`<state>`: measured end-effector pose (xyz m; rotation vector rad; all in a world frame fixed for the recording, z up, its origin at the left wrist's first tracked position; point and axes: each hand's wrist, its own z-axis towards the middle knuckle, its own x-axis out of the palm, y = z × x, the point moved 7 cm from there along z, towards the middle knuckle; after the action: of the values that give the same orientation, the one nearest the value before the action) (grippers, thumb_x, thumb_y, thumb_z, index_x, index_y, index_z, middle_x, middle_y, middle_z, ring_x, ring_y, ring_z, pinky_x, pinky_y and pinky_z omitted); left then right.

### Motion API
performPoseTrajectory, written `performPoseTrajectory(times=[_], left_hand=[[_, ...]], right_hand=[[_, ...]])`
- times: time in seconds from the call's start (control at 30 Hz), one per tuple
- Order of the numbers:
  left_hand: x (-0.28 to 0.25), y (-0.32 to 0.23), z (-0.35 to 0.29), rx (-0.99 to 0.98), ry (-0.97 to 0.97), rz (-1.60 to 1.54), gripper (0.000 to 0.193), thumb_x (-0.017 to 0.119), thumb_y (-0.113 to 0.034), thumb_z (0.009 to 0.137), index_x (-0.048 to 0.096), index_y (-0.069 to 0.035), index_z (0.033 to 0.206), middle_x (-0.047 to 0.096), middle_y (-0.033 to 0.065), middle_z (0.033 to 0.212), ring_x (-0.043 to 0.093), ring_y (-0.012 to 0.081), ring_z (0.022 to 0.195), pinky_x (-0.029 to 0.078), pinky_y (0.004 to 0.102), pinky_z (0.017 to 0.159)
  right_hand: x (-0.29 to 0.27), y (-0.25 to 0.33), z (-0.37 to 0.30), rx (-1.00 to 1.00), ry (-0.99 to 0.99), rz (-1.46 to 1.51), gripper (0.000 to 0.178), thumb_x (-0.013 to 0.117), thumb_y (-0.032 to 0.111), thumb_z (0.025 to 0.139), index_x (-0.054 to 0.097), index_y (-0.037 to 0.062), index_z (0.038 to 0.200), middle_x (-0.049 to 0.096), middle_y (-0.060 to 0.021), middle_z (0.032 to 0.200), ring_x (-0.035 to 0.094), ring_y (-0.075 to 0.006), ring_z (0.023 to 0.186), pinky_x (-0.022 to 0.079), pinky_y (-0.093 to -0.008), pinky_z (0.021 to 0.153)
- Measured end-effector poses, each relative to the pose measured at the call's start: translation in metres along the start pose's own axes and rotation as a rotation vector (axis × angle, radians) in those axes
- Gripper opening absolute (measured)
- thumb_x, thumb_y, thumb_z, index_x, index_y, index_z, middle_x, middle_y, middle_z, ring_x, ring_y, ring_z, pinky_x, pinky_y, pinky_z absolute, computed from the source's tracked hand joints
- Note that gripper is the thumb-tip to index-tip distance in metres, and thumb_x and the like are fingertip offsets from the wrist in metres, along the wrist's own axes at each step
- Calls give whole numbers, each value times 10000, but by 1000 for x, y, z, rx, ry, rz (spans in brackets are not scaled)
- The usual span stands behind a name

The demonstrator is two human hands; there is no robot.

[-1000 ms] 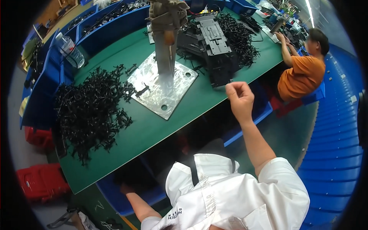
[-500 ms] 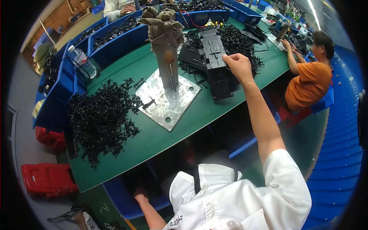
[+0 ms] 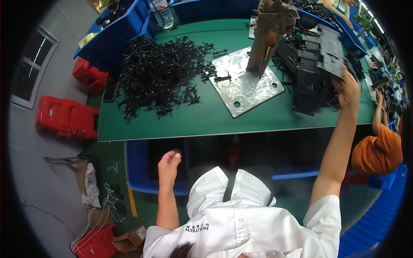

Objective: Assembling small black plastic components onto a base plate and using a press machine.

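A clear bottle (image 3: 163, 16) stands beside a blue bin (image 3: 112, 48).

Head view of a green table (image 3: 189, 127). The right hand (image 3: 348, 89) grips the near end of a grey panel (image 3: 330, 52) beside black panels (image 3: 307, 92). The left hand (image 3: 168, 167), fingers curled, is below the table edge, near a blue bin (image 3: 137, 170). A metal plate (image 3: 241, 92) bearing a post (image 3: 260, 56) lies between the panels and a heap of small black parts (image 3: 159, 75).

Open near, blocked beyond
Runs free along the front of the green table (image 3: 172, 128); meets black heap (image 3: 157, 77) left, upright post (image 3: 260, 53) midway, grey plate (image 3: 331, 51) over black plates (image 3: 307, 90) right.
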<state>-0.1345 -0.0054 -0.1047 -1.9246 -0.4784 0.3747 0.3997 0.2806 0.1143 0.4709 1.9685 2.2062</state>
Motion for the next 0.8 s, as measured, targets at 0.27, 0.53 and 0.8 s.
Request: performPoseTrajectory(times=[0.27,0.53,0.8], left_hand=[[138,-99,-61,173,850,-270,491,603,28,817,432,14,1277,537,132,1200,532,197,1096,432,323,938],[155,-82,-74,-109,729,-406,272,599,-135,867,577,29,1083,634,146,1016,620,213,930,492,341,846],[9,-96,-64,177,98,-291,129,627,-61,839,601,-4,952,639,32,853,588,89,722,484,235,676]], right_hand=[[-17,2,-172,-170,107,-168,126,594,111,807,474,90,776,324,64,660,293,-24,516,225,-160,461],[111,-99,-298,480,829,100,114,659,-23,772,589,-11,860,609,-41,825,564,-71,729,473,-212,665],[259,-70,-256,-522,751,-480,190,663,75,785,592,6,947,616,-98,857,597,-177,681,480,-254,600]])
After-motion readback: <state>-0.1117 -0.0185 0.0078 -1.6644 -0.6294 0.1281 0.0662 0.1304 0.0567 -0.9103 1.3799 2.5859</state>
